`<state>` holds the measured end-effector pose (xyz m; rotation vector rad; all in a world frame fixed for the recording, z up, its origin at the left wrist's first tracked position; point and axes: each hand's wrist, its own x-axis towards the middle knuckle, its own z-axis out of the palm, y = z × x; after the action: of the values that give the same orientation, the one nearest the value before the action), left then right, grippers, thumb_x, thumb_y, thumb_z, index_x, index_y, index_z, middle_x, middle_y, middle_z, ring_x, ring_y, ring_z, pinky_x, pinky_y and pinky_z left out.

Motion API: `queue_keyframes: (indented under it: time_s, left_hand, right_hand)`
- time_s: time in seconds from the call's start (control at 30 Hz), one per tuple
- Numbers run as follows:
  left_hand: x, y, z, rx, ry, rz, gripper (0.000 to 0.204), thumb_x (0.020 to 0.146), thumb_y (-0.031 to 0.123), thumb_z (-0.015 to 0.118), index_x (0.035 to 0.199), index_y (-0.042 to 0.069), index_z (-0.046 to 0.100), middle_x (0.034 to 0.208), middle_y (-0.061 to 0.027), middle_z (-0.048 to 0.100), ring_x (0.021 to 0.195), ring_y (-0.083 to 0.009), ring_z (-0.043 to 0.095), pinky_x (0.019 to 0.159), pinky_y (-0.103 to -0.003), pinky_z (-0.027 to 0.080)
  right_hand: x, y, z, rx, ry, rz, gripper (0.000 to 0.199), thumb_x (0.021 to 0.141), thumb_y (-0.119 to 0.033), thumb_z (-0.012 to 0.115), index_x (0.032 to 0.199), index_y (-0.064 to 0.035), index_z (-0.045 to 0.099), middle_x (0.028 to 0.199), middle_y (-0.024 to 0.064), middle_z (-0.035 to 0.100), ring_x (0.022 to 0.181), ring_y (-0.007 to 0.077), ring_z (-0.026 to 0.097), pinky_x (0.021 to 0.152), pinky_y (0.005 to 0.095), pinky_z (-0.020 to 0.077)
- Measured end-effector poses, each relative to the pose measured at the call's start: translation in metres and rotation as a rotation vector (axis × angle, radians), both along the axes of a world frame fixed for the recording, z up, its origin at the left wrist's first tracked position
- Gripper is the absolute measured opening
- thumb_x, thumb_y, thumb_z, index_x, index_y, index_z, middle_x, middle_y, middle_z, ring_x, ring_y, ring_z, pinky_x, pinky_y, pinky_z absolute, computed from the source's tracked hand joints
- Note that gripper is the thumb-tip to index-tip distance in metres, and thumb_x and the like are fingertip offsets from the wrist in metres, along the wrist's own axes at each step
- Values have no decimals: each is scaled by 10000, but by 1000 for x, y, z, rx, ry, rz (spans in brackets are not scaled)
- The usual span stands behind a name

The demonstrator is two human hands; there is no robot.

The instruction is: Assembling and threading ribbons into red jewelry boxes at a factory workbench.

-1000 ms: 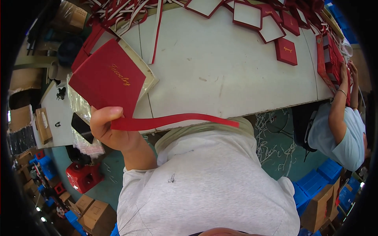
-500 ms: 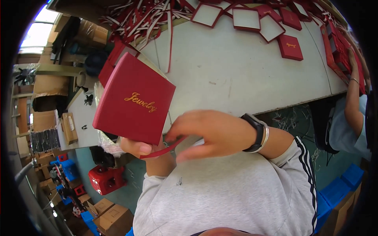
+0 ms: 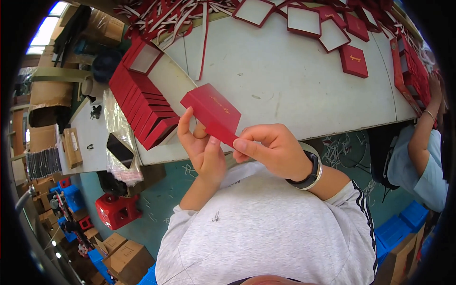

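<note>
A red gift box (image 3: 212,108) with gold lettering on its lid is held tilted above the table's near edge. My left hand (image 3: 204,154) grips it from below and the left side, with fingers and thumb at its edge. My right hand (image 3: 275,149) pinches a red ribbon (image 3: 224,136) between thumb and fingers, close to the box's near right corner. The ribbon runs along the near side of the box toward my left thumb. A pale strip (image 3: 244,173) shows below my hands, partly hidden; I cannot tell if it is the same ribbon.
A row of red boxes (image 3: 142,102) stands on the table at left. Beside it a phone (image 3: 120,149) lies on clear plastic. A ribbon heap (image 3: 175,21) and open red box parts (image 3: 304,21) lie at the back. A co-worker's arm (image 3: 425,126) reaches in at right.
The box has moved down and right, and tilted flatter, uncovering the row of boxes. My right hand has changed from blurred and spread to pinching the ribbon by the box.
</note>
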<state>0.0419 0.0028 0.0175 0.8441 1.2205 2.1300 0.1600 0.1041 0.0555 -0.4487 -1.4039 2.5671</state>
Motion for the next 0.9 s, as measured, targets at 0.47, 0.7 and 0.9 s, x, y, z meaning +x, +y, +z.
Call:
queue_keyframes:
  time_s: [0.47,0.7,0.9]
  left_hand:
    - [10,-5,-7,-80,173,-3,638,819,-43,431,1372,48,126,1107,-170,548,988,-182,520,922,-334,358]
    - [10,-8,-11,-38,223,-38,630,831,-58,434,1363,35,109,1117,-192,537,1012,-189,496,943,-339,333]
    - [16,-5,-10,-7,217,51,558,879,-20,431,1344,30,126,1062,-193,573,961,-192,532,901,-318,371]
  right_hand:
    - [-2,-11,-15,229,-152,-214,186,846,-138,597,756,20,633,649,37,613,585,55,500,543,220,409]
    - [0,-12,-14,255,-142,-251,196,842,-134,594,733,26,623,638,34,605,577,58,484,532,224,397]
    - [3,-10,-13,270,-158,-213,204,841,-147,595,733,24,621,638,33,604,579,59,483,533,223,398]
